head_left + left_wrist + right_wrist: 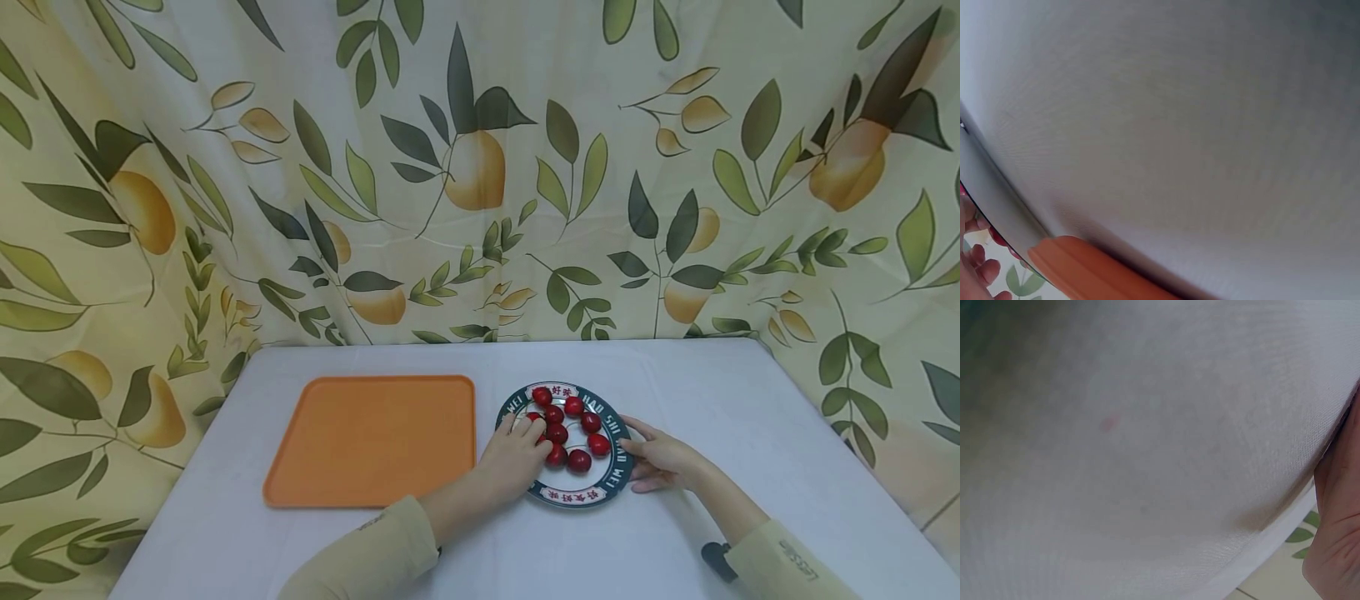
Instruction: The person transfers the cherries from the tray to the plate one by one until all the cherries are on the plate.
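Note:
A round plate (551, 493) with a dark green patterned rim holds several dark red cherries (579, 461), some with stems. My left hand (510, 458) reaches over the plate's left side, its bent fingers right at a cherry (534, 417) near the left rim; I cannot tell whether they pinch it. In the left wrist view, fingers (985, 270) show at the lower left beside bits of red fruit. My right hand (663, 457) holds the plate's right rim between thumb and fingers. Only part of that hand (1341, 519) appears at the right edge of the right wrist view.
An orange rectangular tray (375, 442) lies left of the plate on a white-covered table (225, 533). A curtain (480, 275) printed with leaves and fruit hangs behind the table's far edge.

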Demonstrator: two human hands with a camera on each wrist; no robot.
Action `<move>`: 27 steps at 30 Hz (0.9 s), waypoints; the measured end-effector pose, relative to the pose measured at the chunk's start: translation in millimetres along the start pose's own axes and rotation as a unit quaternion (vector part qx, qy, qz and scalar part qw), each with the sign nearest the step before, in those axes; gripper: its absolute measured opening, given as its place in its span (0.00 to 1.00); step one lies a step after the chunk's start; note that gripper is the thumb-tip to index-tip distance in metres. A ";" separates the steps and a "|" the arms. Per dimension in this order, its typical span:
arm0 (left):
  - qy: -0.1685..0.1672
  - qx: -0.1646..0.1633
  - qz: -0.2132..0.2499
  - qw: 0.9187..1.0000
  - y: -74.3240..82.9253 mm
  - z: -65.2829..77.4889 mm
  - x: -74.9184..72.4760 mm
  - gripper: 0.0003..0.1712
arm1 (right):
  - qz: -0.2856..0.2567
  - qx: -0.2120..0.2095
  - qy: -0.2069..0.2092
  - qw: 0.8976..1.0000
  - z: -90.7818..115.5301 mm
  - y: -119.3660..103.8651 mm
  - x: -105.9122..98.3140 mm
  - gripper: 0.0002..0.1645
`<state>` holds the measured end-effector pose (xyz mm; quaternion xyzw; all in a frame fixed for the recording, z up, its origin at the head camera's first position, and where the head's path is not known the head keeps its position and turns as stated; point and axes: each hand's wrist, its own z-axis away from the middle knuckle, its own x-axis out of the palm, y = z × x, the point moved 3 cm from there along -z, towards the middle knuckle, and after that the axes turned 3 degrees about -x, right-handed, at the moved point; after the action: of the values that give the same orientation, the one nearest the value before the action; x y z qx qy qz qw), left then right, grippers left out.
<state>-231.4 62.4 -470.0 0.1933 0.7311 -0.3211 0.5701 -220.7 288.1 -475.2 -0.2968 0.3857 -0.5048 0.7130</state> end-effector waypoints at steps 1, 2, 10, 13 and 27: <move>-0.003 0.004 -0.011 1.000 0.3 0.2 -0.2 0.14 | 0.000 0.000 0.000 1.000 -0.1 0.0 0.1 0.36; -0.004 0.007 -0.024 1.000 0.5 0.4 -0.5 0.15 | -0.001 0.000 0.000 1.000 -0.1 0.0 0.1 0.36; 0.009 -0.002 -0.053 0.999 -3.5 1.4 -4.5 0.18 | -0.001 0.003 0.000 1.000 -0.7 -0.6 0.8 0.36; 0.018 -0.018 -0.029 0.999 -8.5 1.9 -5.5 0.17 | -0.001 0.004 0.000 1.000 -1.3 -0.9 1.2 0.36; 0.043 -0.148 0.072 0.985 -61.5 27.6 -19.7 0.15 | 0.105 -0.021 0.021 0.994 -1.8 -6.3 -4.0 0.36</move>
<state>-246.3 0.8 -439.7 0.1730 0.7787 -0.1585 0.5818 -226.1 289.8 -470.0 -0.2594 0.4403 -0.4250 0.7471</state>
